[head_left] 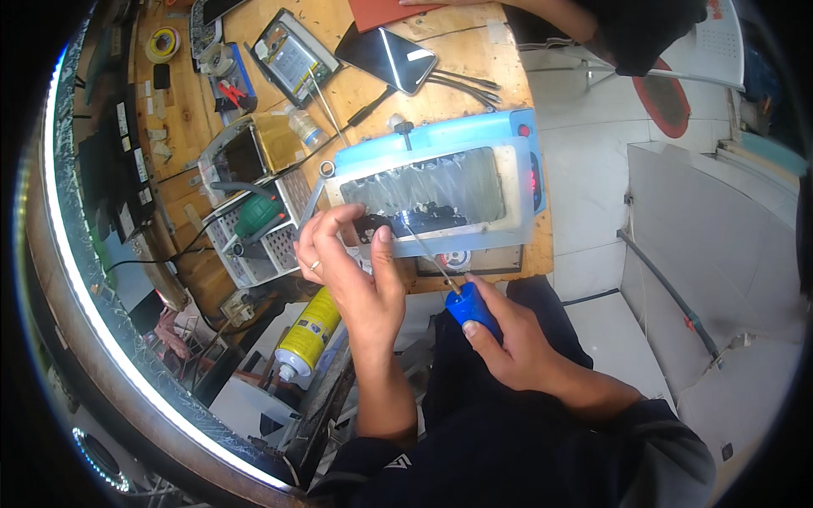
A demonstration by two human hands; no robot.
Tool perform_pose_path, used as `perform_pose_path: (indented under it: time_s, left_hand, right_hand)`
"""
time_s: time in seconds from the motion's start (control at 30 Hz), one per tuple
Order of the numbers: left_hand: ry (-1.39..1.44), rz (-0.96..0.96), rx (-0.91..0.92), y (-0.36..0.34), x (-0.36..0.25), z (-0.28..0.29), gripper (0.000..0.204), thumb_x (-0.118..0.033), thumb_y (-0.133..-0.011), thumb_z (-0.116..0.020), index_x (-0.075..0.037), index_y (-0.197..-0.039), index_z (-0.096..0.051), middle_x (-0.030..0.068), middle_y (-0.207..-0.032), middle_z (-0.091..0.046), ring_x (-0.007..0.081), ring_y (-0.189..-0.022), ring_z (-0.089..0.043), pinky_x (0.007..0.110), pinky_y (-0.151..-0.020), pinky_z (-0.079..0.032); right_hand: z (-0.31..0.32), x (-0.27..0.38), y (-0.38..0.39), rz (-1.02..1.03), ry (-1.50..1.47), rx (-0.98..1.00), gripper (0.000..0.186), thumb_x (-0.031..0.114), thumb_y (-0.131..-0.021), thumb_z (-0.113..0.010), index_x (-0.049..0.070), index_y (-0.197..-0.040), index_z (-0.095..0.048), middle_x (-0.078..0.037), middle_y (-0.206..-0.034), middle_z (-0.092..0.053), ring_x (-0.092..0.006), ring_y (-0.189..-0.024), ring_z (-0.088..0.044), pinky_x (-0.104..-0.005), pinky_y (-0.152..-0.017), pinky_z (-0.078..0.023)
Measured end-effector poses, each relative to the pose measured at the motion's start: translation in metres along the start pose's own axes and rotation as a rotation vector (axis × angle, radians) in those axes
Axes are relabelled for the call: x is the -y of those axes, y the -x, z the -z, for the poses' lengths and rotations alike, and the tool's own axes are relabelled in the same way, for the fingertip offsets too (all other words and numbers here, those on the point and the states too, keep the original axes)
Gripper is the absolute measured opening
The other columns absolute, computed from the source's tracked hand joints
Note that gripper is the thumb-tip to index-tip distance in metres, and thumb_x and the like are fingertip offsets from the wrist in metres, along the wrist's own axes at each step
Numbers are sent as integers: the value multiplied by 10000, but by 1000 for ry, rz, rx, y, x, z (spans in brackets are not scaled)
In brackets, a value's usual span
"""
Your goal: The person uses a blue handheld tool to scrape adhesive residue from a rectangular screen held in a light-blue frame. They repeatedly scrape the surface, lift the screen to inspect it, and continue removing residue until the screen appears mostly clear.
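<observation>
A dark rectangular phone screen panel (pixel 461 182) lies on a pale mat (pixel 512 203) atop a light-blue machine (pixel 457 127). Its surface looks cloudy, with wrinkled film or residue and ragged black patches along the near left part. My left hand (pixel 356 271) is at the panel's left end, thumb and index finger bent over it and holding its near corner; the exact contact is partly hidden. In my right hand (pixel 521 343) is a scraper-like tool with a blue handle (pixel 471 309) and a thin metal shaft. Its tip reaches the panel's near edge, close to my left thumb.
A black phone (pixel 385 59) and an opened device (pixel 292 57) lie at the back. To the left stands a white basket (pixel 254 245) with a green-handled tool (pixel 258 213). A yellow spray can (pixel 309 334) is beside my left forearm. Another person's arm (pixel 550 17) enters at the top.
</observation>
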State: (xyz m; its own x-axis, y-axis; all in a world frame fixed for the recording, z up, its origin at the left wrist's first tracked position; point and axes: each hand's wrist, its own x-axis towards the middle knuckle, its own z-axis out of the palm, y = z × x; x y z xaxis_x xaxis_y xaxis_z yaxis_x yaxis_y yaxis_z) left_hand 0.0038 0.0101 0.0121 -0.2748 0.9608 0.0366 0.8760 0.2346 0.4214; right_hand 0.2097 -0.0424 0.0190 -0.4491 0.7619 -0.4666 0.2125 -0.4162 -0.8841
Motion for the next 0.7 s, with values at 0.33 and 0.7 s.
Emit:
perform_pose_path:
  time_s: [0.33,0.7]
  left_hand:
    - [90,46,-176,-10,1,-27,607,-244,-983,-703,-14,-1497,-475,97,-1082,-594,291,-1213,-430,508,-1145,-200]
    - [146,1,-220,0,21,-28,444,-44,-946,-612,-32,-1390,-598,106,-1170,-670,302,-1263,-429,465,-1126,-246]
  right_hand:
    - [17,10,-38,26,59,164,605,250,-1062,-581,-118,-1512,-412,-358,-1373,-597,-497,-1270,-600,-495,-1113,-441]
    - [13,15,-43,-64,-17,178,589,251,-1062,-588,-121,-1486,-419,-360,-1309,-629,-491,-1203,-644,-491,-1058,-481]
